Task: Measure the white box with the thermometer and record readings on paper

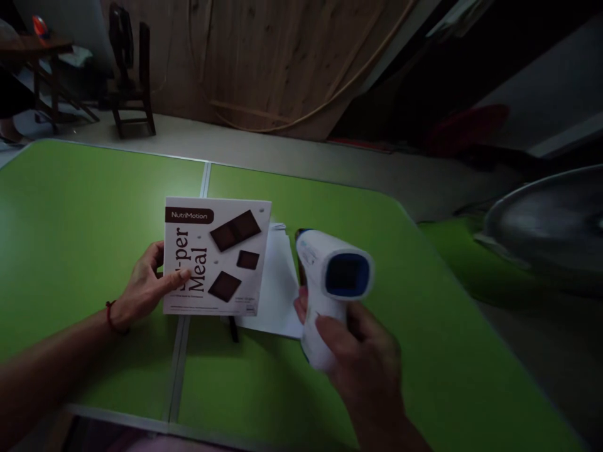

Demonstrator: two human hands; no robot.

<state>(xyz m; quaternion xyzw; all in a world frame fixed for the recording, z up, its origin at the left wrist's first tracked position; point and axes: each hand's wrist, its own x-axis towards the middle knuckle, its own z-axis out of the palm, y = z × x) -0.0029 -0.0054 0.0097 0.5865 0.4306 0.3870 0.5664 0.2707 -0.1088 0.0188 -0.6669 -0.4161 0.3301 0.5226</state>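
With twelve at the top of the view, the white box [235,260] is between eight and nine o'clock from the centre, its printed front turned toward the person. The left hand [141,285] grips it by its nine o'clock edge, thumb across the front and fingers behind; a red string [109,317] circles that wrist. The front reads "NutriMotion" beside pictures of brown squares. Whether the lower edge meets the green table [414,358] I cannot tell.

At five o'clock, the right hand [370,351] is wrapped around the handle of a blue and white thermometer [313,257], its dark screen [347,274] facing back toward the person. Box and thermometer are apart, with white paper [280,301] lying on the table between them and partly hidden by the box. Below the box, toward its six o'clock edge, a dark strip [233,329] shows; what it is, I cannot tell.

Past the table, a fan [121,37] is on a wooden chair [147,81] at ten o'clock, and wooden boards [282,56] stand at twelve.
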